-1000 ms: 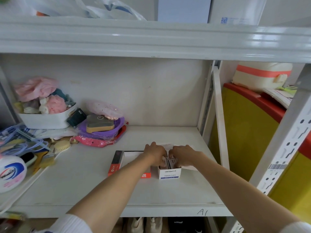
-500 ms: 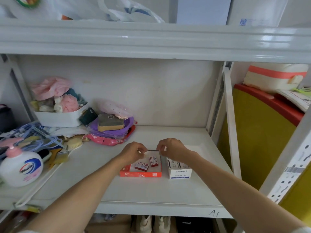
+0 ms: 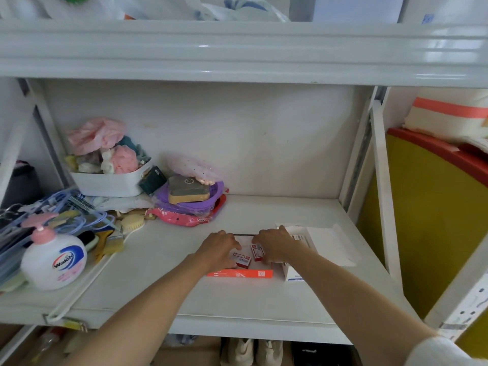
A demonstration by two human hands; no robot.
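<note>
The shelf (image 3: 264,299) carried a shallow orange tray (image 3: 239,273) at its near centre; two small red boxes lay inside the tray, side by side and slightly apart. The left hand (image 3: 218,249) was positioned over the left half of the tray, palm down, fingers bent downward; its fingertips met the left red box (image 3: 243,261); whether the fingers pinched that box or only rested on it could not be told. The right hand (image 3: 274,243) was positioned over the right half of the tray, fingers bent downward against the right red box (image 3: 257,253); a grip on that box could not be confirmed, the fingertips being hidden behind the hand. Both forearms entered from the near edge and converged on the tray. A white carton (image 3: 292,273) with blue print stood just right of the tray, partly covered by the right forearm; an opened white flat box (image 3: 327,243) lay farther right. At far left stood a white basket (image 3: 111,182) of pink items; a pump soap bottle (image 3: 54,262) stood at near left.
</note>
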